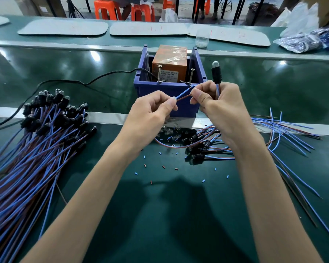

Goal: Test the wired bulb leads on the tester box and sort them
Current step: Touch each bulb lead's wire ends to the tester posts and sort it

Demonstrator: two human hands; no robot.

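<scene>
A blue tester box (169,92) holding an orange unit (169,61) stands mid-table, with two screws (191,75) rising from its front rim. My right hand (218,103) grips a bulb lead; its black socket and clear bulb (216,72) stick up above the fist. My left hand (152,111) pinches that lead's blue and brown wire ends (182,95), and my right fingertips pinch them too. The blue end reaches the box's front rim near the right screw. A large bundle of bulb leads (46,133) lies at left, a smaller pile (201,147) under my right wrist.
A black power cable (74,81) runs left from the box. Loose blue and brown wires (285,133) fan out at right. Insulation scraps (160,166) and small glass bulbs (167,130) litter the green mat. White pads, a clear cup (202,39) and plastic bags (308,35) lie at the back.
</scene>
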